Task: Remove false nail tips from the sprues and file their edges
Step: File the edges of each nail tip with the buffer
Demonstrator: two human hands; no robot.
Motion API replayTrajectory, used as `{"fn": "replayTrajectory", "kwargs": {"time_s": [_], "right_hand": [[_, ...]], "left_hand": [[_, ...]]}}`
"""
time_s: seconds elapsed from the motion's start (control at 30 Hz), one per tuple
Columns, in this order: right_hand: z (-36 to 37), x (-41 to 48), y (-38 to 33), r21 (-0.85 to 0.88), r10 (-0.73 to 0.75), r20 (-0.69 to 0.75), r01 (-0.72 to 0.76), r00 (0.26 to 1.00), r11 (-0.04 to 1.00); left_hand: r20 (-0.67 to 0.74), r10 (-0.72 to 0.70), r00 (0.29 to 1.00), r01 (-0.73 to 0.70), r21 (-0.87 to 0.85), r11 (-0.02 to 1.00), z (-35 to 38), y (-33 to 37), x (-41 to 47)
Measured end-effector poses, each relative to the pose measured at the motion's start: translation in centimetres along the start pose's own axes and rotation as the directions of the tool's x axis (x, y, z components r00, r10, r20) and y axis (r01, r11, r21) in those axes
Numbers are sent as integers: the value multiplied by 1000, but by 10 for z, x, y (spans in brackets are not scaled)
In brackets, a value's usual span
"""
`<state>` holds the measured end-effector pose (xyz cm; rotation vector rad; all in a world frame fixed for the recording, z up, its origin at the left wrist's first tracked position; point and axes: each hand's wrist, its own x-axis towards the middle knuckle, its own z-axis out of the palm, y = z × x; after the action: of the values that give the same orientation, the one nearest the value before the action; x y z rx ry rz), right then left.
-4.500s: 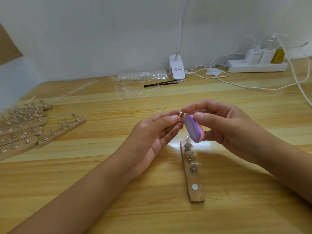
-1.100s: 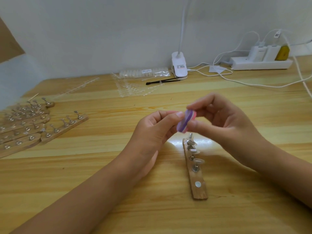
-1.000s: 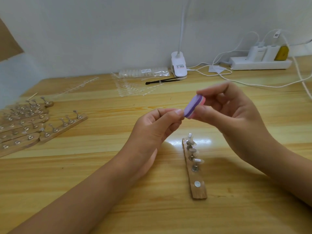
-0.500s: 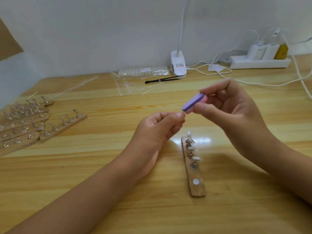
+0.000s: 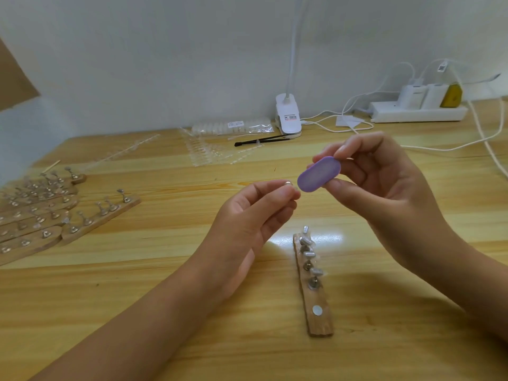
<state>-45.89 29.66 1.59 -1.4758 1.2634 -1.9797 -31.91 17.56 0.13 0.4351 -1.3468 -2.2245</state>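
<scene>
Both hands are held raised above the surface (image 5: 165, 270), a small silvery piece (image 5: 288, 183) being pinched at the fingertips of the left hand (image 5: 253, 218) and a purple file block (image 5: 319, 174) between thumb and forefinger of the right hand (image 5: 384, 188). The label (image 5: 290, 117) on the lamp clip (image 5: 286, 104) cannot be read. The block's long axis is tilted from lower left to upper right, its lower end just beside the pinched piece.
</scene>
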Motion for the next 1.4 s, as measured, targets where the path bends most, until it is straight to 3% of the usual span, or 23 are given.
{"fn": "replayTrajectory", "kwargs": {"time_s": [0.23, 0.5, 0.8, 0.93, 1.23, 1.33, 1.4], "right_hand": [[2, -1, 0, -7, 28, 14, -28, 999, 1000], [3, -4, 2, -80, 51, 39, -48, 998, 996], [8, -7, 4, -84, 97, 62, -92, 993, 992], [9, -7, 3, -72, 76, 9, -75, 997, 995], [14, -9, 6, -64, 138, 43, -136, 989, 989], [14, -9, 6, -61, 72, -44, -74, 996, 995], [13, -8, 5, -49, 72, -22, -73, 997, 996]], "left_hand": [[-12, 25, 1000, -25, 18, 1000, 0, 3, -2], [5, 52, 999, -52, 174, 983, 0, -1, -3], [16, 43, 999, -45, 107, 993, 1, 0, -2], [6, 40, 999, -40, 79, 996, 1, 0, -1], [3, 40, 999, -41, 105, 994, 0, -3, -2], [-16, 39, 999, -37, 106, 994, 0, -2, -2], [-27, 42, 999, -38, 116, 992, -1, -2, -1]]}}
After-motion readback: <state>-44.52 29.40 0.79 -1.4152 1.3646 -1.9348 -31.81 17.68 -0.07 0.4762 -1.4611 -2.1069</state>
